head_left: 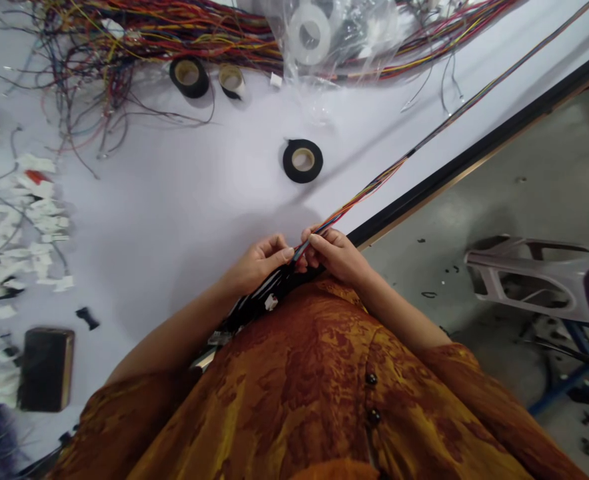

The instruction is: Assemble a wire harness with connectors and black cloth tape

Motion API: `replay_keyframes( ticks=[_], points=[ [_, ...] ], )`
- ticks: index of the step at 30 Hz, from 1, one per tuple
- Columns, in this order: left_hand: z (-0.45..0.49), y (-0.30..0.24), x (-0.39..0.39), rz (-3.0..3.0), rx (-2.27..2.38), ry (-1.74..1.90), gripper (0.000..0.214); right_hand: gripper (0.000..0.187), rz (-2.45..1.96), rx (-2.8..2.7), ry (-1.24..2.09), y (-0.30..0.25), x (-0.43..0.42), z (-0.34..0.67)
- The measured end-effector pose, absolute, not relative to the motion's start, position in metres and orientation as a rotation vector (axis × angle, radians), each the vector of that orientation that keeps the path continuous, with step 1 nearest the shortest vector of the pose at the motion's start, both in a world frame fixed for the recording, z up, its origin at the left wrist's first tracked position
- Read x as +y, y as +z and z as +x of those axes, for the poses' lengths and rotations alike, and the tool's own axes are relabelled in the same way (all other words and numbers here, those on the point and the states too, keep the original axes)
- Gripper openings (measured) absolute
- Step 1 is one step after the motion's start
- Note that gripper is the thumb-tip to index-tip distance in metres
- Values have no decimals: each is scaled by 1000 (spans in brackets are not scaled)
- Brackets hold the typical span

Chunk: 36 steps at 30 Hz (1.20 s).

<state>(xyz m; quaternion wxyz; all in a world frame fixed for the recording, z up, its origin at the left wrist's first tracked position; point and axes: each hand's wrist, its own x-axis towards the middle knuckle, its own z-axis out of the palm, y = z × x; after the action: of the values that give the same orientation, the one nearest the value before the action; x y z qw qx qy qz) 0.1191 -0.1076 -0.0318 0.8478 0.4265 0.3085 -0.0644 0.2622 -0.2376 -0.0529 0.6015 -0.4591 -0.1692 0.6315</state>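
A long bundle of coloured wires (374, 183) runs from the far right of the white table (174, 213) down to my hands at the near edge. My left hand (259, 263) is closed in a pinch on the bundle where its black-wrapped part begins. My right hand (334, 253) sits just beside it, fingers closed round the same bundle on the unwrapped coloured side. The two hands nearly touch. The wrapped black section (262, 300) continues down toward my body.
A black tape roll (302, 161) lies on the table beyond my hands; two more rolls (189, 75) sit near a tangle of loose wires (124, 40) and a plastic bag (324, 33). Paper scraps (19, 227) and a dark block (44, 368) lie left. Floor and a frame (539, 277) are right.
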Motion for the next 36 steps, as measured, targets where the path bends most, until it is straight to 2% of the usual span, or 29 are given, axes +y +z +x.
replay_keyframes(
  ticks=[5, 10, 17, 21, 28, 33, 36],
  points=[
    [135, -40, -92, 677, 601, -404, 44, 30, -1029, -390, 1442, -51, -236, 262],
    [132, -42, -99, 553, 700, -303, 30, 33, -1058, -333, 1474, -54, -234, 263],
    [126, -35, -106, 474, 715, -198, 45, 31, -1051, -347, 1508, -57, -234, 270],
    [128, -38, -96, 521, 697, -286, 41, 30, -1098, -413, 1443, -60, -237, 268],
    [137, -24, -82, 935, 463, -507, 47, 36, -1124, -459, 1425, -56, -233, 265],
    [139, -2, -95, 1622, 579, -353, 33, 40, -1201, -497, 1387, -61, -230, 268],
    [136, 0, -101, 1799, 576, -283, 18, 39, -1212, -481, 1387, -62, -229, 269]
  ],
)
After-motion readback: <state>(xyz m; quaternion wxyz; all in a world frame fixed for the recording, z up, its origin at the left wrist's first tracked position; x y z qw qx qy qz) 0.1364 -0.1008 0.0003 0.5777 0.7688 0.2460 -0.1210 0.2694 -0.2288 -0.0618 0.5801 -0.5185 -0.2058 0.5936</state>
